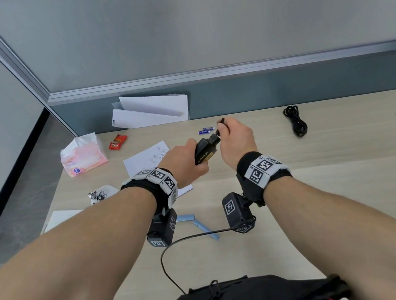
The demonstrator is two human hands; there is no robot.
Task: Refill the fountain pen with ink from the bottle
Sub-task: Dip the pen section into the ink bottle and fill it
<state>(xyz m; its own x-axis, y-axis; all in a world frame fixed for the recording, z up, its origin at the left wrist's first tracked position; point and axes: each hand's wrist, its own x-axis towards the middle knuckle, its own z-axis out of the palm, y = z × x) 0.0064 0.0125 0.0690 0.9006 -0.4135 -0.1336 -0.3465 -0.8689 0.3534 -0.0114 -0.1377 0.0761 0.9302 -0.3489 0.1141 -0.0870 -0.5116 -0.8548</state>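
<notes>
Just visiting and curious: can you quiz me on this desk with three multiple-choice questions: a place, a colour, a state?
1. Where is the pink tissue pack? A) at the left edge of the table B) on the floor C) in the lap
2. What colour are the two loose pen pieces? A) red B) light blue C) green
3. How is the ink bottle? A) standing on the table B) lying on paper C) held tilted off the table

Answers: 1 A, it sits by the left edge. 2 B, both lie pale blue near the wrists. 3 C, the left hand grips it while the right hand pinches a small dark piece at its neck.
</notes>
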